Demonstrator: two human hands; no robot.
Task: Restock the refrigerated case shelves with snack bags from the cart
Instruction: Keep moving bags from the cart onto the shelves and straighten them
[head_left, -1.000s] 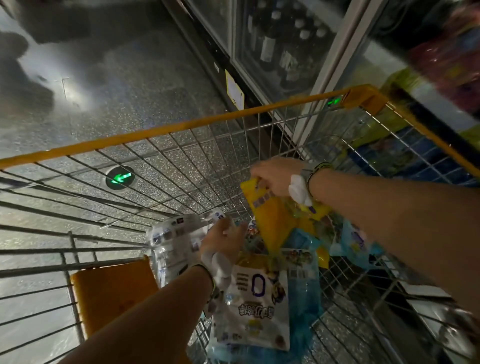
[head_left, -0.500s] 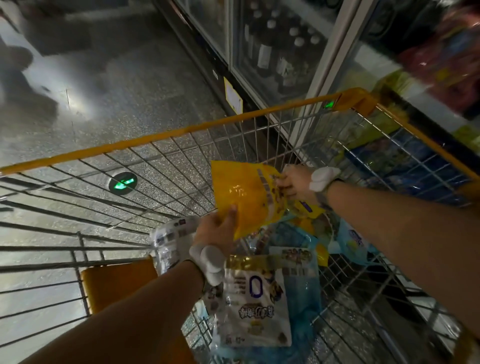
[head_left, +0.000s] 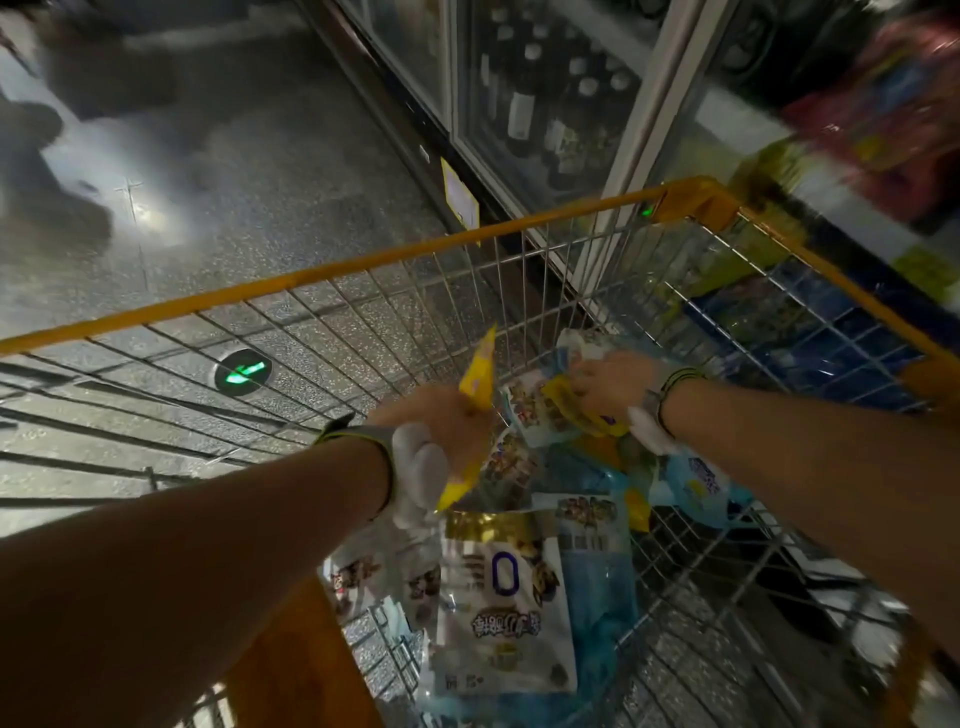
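A wire cart with a yellow rim (head_left: 332, 278) holds several snack bags. My left hand (head_left: 431, 421) grips a yellow snack bag (head_left: 478, 379) edge-on above the pile. Further right, my right hand (head_left: 613, 382) reaches down into the cart and its fingers close on a second yellow bag (head_left: 576, 410) lying among the others. A white bag with a big "0" (head_left: 504, 613) lies flat near the cart's front, on top of blue bags (head_left: 597, 587). The refrigerated case (head_left: 545, 104) stands just beyond the cart.
Glass doors of the case show bottles (head_left: 519, 109) inside. Colourful packs (head_left: 893, 114) fill shelves at the upper right, blurred. A green arrow light (head_left: 243, 372) glows on the speckled floor to the left. An orange flap (head_left: 291, 654) sits at the cart's near end.
The yellow bag passed from my right hand to my left, which now holds it alone. My right hand went back down into the cart onto another yellow bag.
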